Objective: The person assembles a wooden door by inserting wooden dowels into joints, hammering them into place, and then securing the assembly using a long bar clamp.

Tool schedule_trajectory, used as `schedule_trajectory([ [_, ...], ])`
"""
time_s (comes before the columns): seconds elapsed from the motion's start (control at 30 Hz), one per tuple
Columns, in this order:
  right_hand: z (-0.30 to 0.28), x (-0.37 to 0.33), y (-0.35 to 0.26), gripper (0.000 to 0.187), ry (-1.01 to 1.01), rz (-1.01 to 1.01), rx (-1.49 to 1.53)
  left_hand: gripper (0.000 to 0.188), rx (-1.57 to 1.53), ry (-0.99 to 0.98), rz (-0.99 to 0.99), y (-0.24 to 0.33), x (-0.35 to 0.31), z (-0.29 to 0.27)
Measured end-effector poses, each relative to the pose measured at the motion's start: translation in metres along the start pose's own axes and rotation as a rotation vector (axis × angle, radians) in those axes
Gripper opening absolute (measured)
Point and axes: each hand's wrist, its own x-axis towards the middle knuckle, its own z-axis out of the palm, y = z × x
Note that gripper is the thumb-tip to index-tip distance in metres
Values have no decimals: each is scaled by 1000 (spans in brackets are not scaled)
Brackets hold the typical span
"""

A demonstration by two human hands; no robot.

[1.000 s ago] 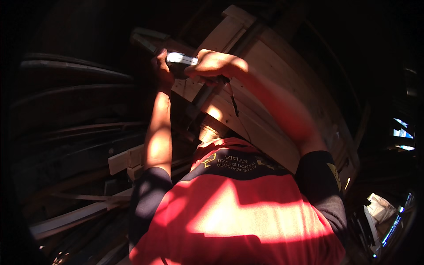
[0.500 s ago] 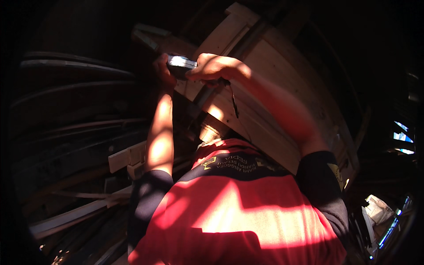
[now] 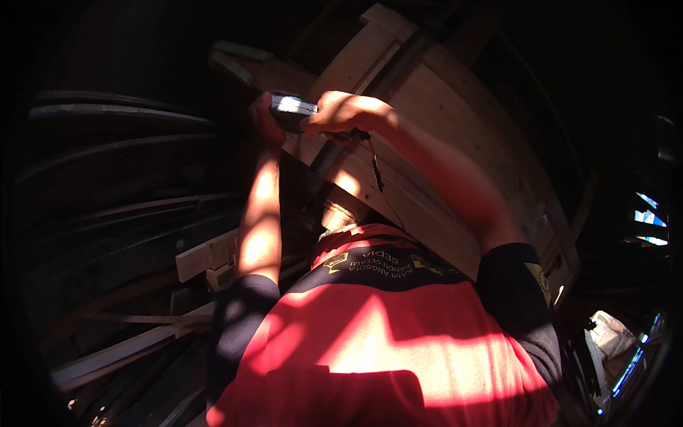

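My left hand [image 3: 266, 122] is closed around the left end of a dark, boxy corded tool [image 3: 294, 105] with a flat pale side lit by the sun. Its exact kind is hard to make out in the shade. The fingers of my right hand [image 3: 343, 112] wrap its right end. A thin dark cord [image 3: 376, 169] hangs from beneath my right hand toward my waist. Both hands hold the tool level above a long wooden workpiece of pale boards [image 3: 445, 107], which runs diagonally under my right forearm. The tool's underside is hidden.
Long thin wood strips [image 3: 121, 110] lie at the left. Short wood blocks [image 3: 206, 257] and a longer pale board [image 3: 121, 352] sit by my left elbow. Another wood piece [image 3: 240, 53] juts out beyond my left hand. Bright scraps [image 3: 610, 334] lie at the lower right. Deep shade hides much.
Both hands and the tool have shifted very slightly downward in view. The grip is the same.
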Motion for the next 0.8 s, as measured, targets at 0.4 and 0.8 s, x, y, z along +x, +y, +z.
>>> schedule_trajectory([
  [0.4,-6,17,16,38,-51,13,21,31,71,132,18,-25,7,-17],
  [0.8,-133,-104,10,32,394,-141,357,55,394,102,300,23,91,93],
])
